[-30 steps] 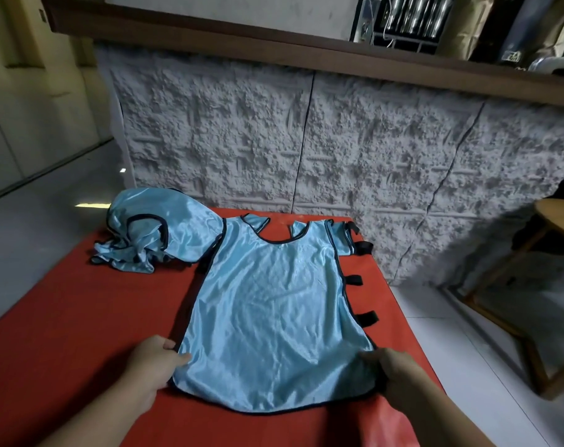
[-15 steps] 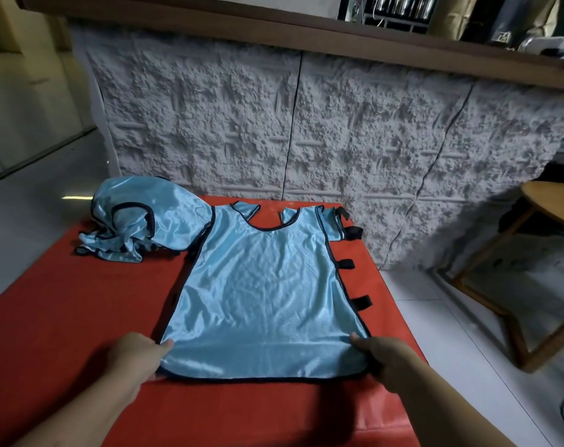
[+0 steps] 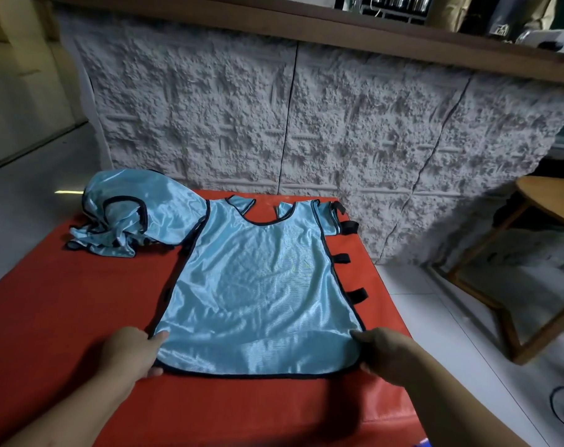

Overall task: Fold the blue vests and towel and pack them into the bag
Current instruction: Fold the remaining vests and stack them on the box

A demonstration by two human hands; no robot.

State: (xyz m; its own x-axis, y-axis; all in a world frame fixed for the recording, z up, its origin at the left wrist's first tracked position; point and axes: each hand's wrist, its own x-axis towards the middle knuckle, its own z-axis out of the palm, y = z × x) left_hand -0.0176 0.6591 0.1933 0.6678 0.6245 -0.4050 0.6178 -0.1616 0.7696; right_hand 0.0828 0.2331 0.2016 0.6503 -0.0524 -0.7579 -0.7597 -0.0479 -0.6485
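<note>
Flat vest (image 3: 258, 291): spread face up on the red mat (image 3: 64, 317), neck toward the textured wall (image 3: 306, 124) — 3 black tabs stick out along its right edge.
Left hand (image 3: 130, 353): pinches the vest's lower left corner, thumb on top of the cloth.
Right hand (image 3: 384, 353): grips the lower right corner, fingers curled round the hem.
Crumpled vest (image 3: 132, 214): heaped at the mat's far left — touching the flat vest's shoulder.
Wooden table (image 3: 548, 204): on the floor to the right.

Glossy satin vest (image 3: 258, 285), rough stucco wall (image 3: 306, 124)
</note>
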